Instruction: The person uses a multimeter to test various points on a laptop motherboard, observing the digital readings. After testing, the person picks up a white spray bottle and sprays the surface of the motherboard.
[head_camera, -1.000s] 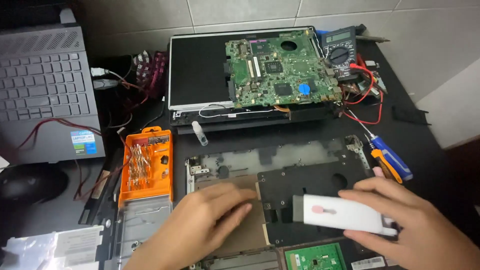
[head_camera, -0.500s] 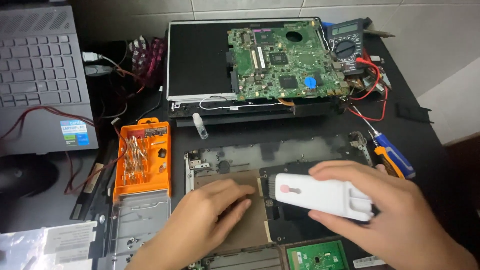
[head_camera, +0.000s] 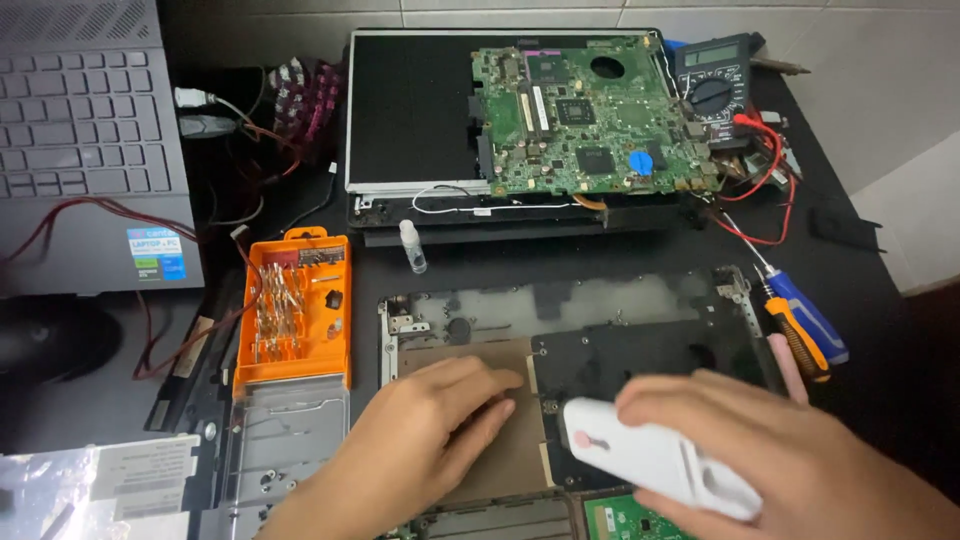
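1. The person's left hand (head_camera: 425, 445) is lying flat, palm down, on the brownish panel (head_camera: 500, 420) inside the stripped laptop base shell (head_camera: 560, 305). Fingers are spread out and relaxed, not wrapped around anything, just pressing on that panel.
2. The right hand (head_camera: 790, 455) is wrapping its fingers over a white handheld gadget (head_camera: 655, 460) with a small red mark near its rounded tip. It's a firm closed hold, thumb underneath from the look of it, though that part's hidden.
3. That white gadget is sitting low over the dark right half of the shell, tip pointing left toward the panel edge, just beside the left hand's fingertips. Can't tell if it's actually touching the shell.
4. A green motherboard (head_camera: 585, 120) is lying on top of the detached screen lid (head_camera: 415, 110) at the back of the black table (head_camera: 860, 290).
5. A multimeter (head_camera: 712, 75) with red leads is sitting right next to the board.
6. An orange screwdriver bit case (head_camera: 295, 310) is lying open left of the shell, and a small clear bottle (head_camera: 412, 245) is standing above it.
7. A blue and orange screwdriver (head_camera: 805, 325) is resting to the right of the shell.
8. A grey working laptop (head_camera: 85, 140) is taking up the far left.
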